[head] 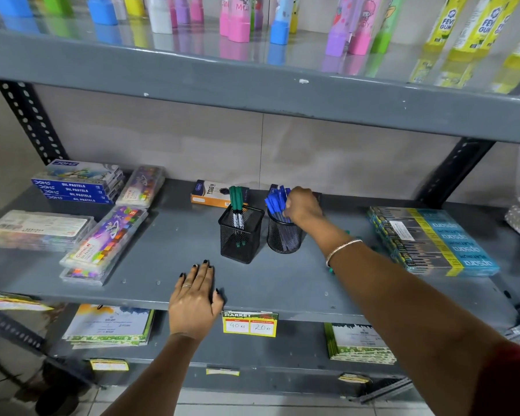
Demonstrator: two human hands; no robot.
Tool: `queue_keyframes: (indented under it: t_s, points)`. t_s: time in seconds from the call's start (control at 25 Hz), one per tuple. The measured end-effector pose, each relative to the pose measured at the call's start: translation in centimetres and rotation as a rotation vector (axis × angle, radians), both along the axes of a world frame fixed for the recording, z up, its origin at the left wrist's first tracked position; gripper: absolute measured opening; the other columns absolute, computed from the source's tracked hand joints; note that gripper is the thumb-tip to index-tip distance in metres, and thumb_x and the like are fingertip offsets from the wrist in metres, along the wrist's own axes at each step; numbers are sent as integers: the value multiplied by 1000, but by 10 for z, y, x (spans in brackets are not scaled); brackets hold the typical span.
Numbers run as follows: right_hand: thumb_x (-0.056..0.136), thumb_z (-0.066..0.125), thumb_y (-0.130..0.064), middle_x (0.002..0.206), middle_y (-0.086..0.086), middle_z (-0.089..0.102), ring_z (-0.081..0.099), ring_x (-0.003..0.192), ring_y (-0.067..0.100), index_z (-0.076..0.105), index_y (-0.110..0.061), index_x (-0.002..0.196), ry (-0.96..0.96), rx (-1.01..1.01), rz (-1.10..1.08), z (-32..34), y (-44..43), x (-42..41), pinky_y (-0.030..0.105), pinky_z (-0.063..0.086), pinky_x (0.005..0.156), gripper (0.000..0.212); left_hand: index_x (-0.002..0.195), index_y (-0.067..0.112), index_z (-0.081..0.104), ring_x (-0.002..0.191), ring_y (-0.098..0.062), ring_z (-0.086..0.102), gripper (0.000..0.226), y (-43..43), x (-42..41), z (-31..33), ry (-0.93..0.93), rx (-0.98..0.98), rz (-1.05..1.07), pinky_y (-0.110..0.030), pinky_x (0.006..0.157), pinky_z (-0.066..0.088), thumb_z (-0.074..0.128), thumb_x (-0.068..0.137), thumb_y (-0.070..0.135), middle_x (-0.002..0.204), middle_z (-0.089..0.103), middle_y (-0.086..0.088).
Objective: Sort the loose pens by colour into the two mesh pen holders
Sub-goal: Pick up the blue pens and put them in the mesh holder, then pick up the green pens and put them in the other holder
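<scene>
I am resting my left hand (194,298) flat and open while my right hand (302,207) is pinching the light, stiff, slippery blue pens (275,202) near their caps.

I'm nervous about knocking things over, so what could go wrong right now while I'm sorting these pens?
The right hand presses into the crowded blue pens; the round mesh holder might tip against the square mesh holder beside it. Green pens half hidden under the right forearm could roll or get missed.
</scene>
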State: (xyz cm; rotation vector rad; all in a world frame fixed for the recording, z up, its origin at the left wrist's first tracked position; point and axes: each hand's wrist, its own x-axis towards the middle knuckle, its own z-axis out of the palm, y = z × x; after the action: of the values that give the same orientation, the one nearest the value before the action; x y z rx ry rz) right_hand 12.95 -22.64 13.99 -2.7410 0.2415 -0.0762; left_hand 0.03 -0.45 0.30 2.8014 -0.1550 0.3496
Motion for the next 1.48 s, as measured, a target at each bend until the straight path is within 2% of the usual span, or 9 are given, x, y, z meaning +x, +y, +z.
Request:
queue_keyframes:
  t_s: [0.12, 0.24, 0.52, 0.72, 0.96, 1.16, 1.28, 1.4, 1.48]
  points:
    - [81, 68, -4, 109, 23, 69, 67, 101, 35, 66, 5, 105, -49, 58, -15, 13, -6, -5, 36, 55, 87, 26, 111, -3, 66, 105, -35, 61, 56, 1, 0, -1, -1, -5, -10, -38, 97, 26, 34, 77, 29, 116, 65, -18]
    - [88, 55, -2, 113, 24, 68, 66, 106, 35, 67, 4, 107, -108, 38, -198, 32, -35, -4, 35, 53, 88, 23, 111, -2, 66, 105, -35, 61, 56, 1, 0, -1, -10, -3, -9, -38, 97, 26, 35, 77, 30, 115, 65, -18]
    - [89, 49, 5, 125, 29, 59, 58, 118, 40, 58, 11, 117, 118, -84, -338, -22, -94, -44, 42, 49, 95, 30, 111, -2, 66, 104, -35, 62, 56, 0, 0, 0, -14, 3, -4, -37, 97, 25, 35, 77, 30, 115, 65, -18]
    - [90, 52, 1, 132, 24, 55, 53, 125, 39, 53, 6, 125, 177, -66, -439, -37, -93, -54, 43, 45, 101, 35, 111, -2, 66, 105, -36, 61, 56, 1, 1, -3, -9, 6, -6, -38, 98, 25, 35, 77, 29, 116, 64, -18]
    - [88, 53, 2, 122, 26, 63, 61, 115, 39, 60, 8, 114, 148, 94, -566, -42, -103, -57, 43, 50, 95, 29, 110, -2, 67, 104, -35, 62, 56, 0, 1, -2, -8, 9, 0, -38, 98, 25, 35, 77, 30, 115, 65, -17]
    - [78, 63, -7, 88, 24, 67, 68, 81, 30, 66, 5, 108, -154, 330, -456, 27, -67, -22, 30, 54, 64, 33, 109, -2, 67, 103, -34, 63, 55, 1, 1, -2, -9, -4, 1, -38, 97, 26, 35, 76, 29, 114, 66, -18]
    - [80, 64, -10, 109, 19, 72, 69, 103, 29, 69, -3, 113, -265, 393, -284, 74, -3, 0, 23, 50, 73, 33, 109, -2, 67, 103, -33, 63, 56, 0, 1, -2, -5, 2, -1, -38, 97, 25, 35, 76, 30, 114, 66, -17]
    - [81, 66, -6, 108, 17, 71, 70, 94, 25, 67, 0, 109, -148, 306, -83, 73, 61, 6, 12, 49, 62, 28, 110, -2, 67, 104, -33, 62, 56, 1, 1, -4, -1, -11, -1, -38, 98, 25, 35, 77, 29, 115, 65, -17]
    - [85, 65, -4, 110, 18, 68, 69, 96, 27, 62, 3, 109, -34, 239, 15, 52, 86, 5, 16, 57, 73, 26, 110, -2, 67, 104, -33, 62, 56, 1, 1, -4, -7, -19, 0, -38, 98, 26, 35, 76, 29, 115, 65, -17]
